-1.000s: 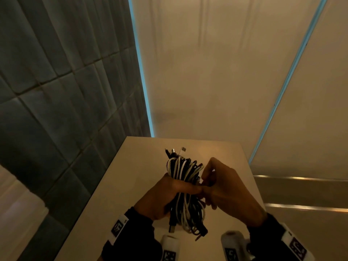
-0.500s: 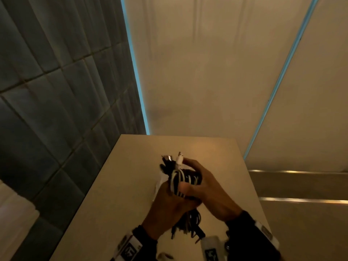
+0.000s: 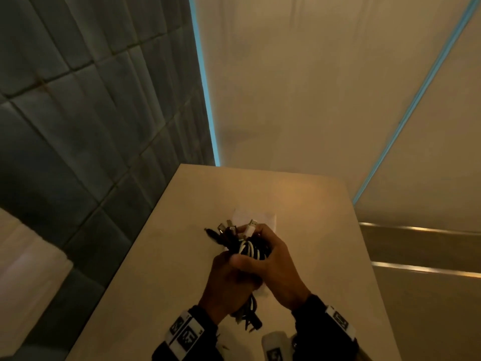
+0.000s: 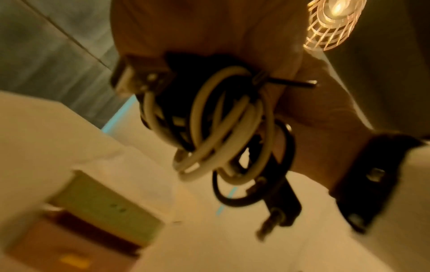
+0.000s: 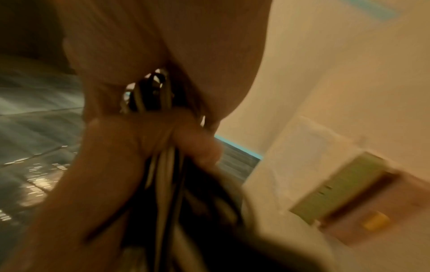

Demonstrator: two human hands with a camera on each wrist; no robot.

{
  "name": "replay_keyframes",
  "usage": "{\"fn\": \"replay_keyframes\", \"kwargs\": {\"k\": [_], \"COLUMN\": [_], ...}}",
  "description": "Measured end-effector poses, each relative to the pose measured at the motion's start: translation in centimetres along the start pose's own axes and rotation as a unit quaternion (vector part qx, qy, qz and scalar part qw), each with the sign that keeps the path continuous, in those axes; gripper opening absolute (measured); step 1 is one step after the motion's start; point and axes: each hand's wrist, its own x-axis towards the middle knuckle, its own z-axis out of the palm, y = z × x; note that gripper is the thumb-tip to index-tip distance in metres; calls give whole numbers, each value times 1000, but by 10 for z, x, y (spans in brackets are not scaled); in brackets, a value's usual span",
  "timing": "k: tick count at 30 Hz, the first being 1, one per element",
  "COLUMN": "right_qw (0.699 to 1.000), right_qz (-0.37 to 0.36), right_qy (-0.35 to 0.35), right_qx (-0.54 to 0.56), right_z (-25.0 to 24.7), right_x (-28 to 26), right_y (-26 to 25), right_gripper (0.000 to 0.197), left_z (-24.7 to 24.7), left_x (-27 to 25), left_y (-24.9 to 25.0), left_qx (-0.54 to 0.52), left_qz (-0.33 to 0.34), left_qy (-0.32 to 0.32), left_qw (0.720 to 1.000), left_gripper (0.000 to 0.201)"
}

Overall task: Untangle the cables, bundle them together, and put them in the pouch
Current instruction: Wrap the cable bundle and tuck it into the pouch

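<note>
A bundle of black and white cables is held above the beige table, its plug ends fanning out at the far side. My left hand grips the bundle's middle from the left. My right hand wraps over the upper part, thumb across the front. Under the hands lies a white pouch, mostly hidden. The left wrist view shows the coiled loops hanging below my palm. The blurred right wrist view shows both hands closed round the strands.
A grey tiled wall borders the table's left edge, and a beige wall with blue light strips stands behind it. The table drops off on the right toward metal-edged steps. A caged lamp glows overhead.
Both hands carried the bundle farther out over the table. My right hand went from pinching its middle to wrapping over the top. The white pouch came into view beneath.
</note>
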Motion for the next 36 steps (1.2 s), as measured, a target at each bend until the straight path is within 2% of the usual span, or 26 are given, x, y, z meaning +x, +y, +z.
{"fn": "replay_keyframes", "kwargs": {"k": [2,4,7,10,12,14,18,21,28,31,34,36], "right_qw": [996,979,938,893,876,872,863,852,862,851,837,838], "right_qz": [61,145,298,393,412,404,386,388,406,443,478,482], "right_qy": [14,94,158,188,208,226,278,305,272,252,229,213], "right_qx": [69,103,81,109,138,160,172,172,135,128,135,138], "right_z": [-10,-21,-28,-22,-14,-6,0,2,11,16,18,18], "right_x": [-2,-5,-12,-12,-3,12,33,32,3,-18,-37,-48], "right_y": [27,66,128,169,183,191,202,206,208,213,218,220], "right_gripper": [41,38,27,15,12,10,25,24,24,25,23,22], "left_z": [-11,-26,-47,-59,-64,-69,-77,-82,-83,-80,-75,-73], "left_x": [1,-6,-17,-24,-28,-32,-42,-47,-44,-40,-40,-40], "left_y": [-18,-36,-61,-79,-91,-99,-108,-112,-119,-118,-110,-103], "left_qx": [-5,-17,-12,-9,2,8,24,13,32,36,27,1], "left_qz": [-59,-116,-172,-203,-213,-222,-224,-237,-227,-222,-176,-144], "left_qy": [36,51,73,81,78,66,38,36,7,-5,-34,-53], "left_qw": [998,992,982,976,974,973,974,971,973,974,983,988], "left_gripper": [34,37,19,19,21,21,26,26,33,34,30,34]}}
